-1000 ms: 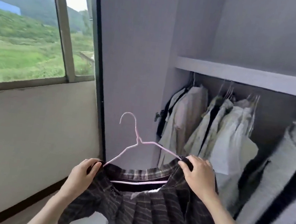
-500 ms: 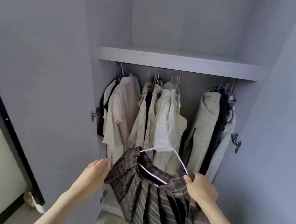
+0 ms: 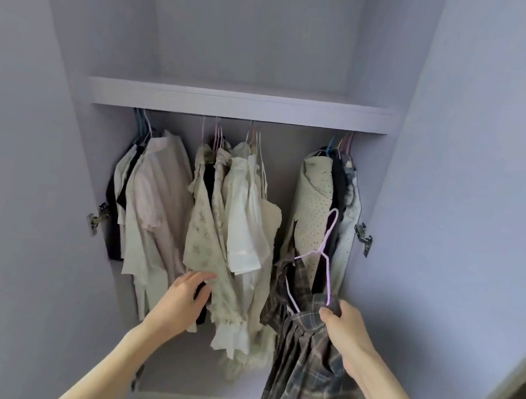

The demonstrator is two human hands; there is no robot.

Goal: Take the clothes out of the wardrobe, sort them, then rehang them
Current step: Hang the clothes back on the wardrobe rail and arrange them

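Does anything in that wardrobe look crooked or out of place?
Yes: the plaid skirt sits askew on its pink hanger. The right hand grips one end of it, so the hanger tilts and the other end droops. The left hand touches the hanging blouses, which are bunched in uneven groups.

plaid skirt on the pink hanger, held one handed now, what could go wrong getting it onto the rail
1. The right hand grips only one end of the pink hanger, so the plaid skirt hangs tilted and might slide off.
2. The hook points at the dotted garment and could snag it on the way up.
3. The left hand is touching the cream blouses; pushing them aside may knock one off its hanger.
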